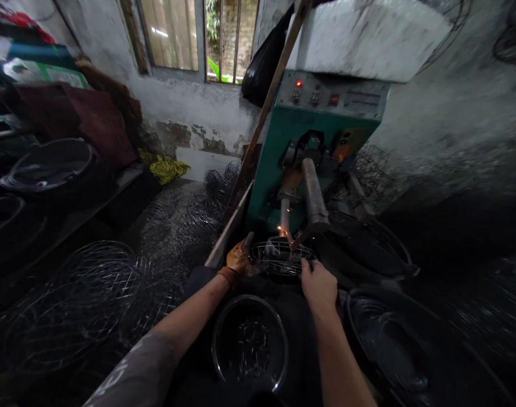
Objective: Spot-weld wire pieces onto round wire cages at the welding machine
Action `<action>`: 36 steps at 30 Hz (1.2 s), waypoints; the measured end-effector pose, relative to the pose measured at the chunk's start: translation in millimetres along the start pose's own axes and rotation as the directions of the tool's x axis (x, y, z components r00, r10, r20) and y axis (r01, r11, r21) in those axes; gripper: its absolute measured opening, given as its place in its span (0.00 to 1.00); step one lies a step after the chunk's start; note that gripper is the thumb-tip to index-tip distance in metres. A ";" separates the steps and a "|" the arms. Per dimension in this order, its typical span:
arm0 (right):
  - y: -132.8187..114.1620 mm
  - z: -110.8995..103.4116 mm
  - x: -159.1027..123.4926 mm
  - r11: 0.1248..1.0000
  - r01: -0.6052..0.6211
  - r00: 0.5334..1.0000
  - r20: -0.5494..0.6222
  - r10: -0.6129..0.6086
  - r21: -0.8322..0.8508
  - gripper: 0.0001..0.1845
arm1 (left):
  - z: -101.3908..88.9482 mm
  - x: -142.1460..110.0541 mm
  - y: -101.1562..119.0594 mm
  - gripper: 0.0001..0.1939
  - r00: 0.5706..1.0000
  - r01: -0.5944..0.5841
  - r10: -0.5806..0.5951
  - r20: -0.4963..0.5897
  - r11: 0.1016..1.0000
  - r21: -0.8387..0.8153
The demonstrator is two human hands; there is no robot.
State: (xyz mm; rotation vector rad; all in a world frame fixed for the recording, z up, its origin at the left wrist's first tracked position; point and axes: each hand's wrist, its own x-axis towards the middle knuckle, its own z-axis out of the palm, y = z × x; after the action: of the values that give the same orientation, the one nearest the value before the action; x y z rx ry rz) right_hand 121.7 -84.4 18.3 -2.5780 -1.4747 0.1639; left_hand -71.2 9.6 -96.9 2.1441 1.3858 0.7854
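— Far left?
— Dark tubs (pixel 50 167) on a shelf, then stacks of wire grilles (pixel 97 294) heaped across the floor, well apart from both hands.

— And the left hand?
— Left hand (pixel 239 259), in a stained orange glove, curled shut on the left rim of the wire guard (pixel 281 257).

— Position of the guard?
— Lying flat, round, between the two hands and just ahead of them, right under the welding tip (pixel 289 240) of the green machine (pixel 313 147). Sparks showing at the guard's far edge.

— Nearer hand?
— About equal; one on each side, gripping opposite rims.

— Right hand?
— Right hand (pixel 317 285), bare, fingers closed over the near right rim, knuckles up.

— Containers?
— Metal bowl (pixel 249 342) on the dark bench just below the wrists, scattered with short bits of wire. Black tub (pixel 389 345) further right, contents too dark to tell.
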 end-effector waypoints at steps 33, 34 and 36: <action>22.8 26.6 28.8 0.996 -0.034 0.998 -0.042 0.038 0.084 0.18 | -25.7 22.6 72.7 0.44 0.975 -0.188 0.133 0.179 0.921 0.341; 23.9 28.0 30.0 0.994 -0.026 0.998 -0.050 0.031 0.102 0.18 | -26.5 23.3 76.2 0.43 0.973 -0.192 0.134 0.186 0.920 0.342; 24.9 29.5 31.6 0.989 -0.013 0.999 -0.042 0.020 0.148 0.18 | -27.1 24.0 81.1 0.40 0.975 -0.195 0.146 0.166 0.922 0.335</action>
State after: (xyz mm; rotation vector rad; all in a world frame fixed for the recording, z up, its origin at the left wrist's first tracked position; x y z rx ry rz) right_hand 153.5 -66.8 -15.9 -2.4613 -1.3720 0.2102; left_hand -28.7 2.7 -19.2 2.5683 1.3602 0.4632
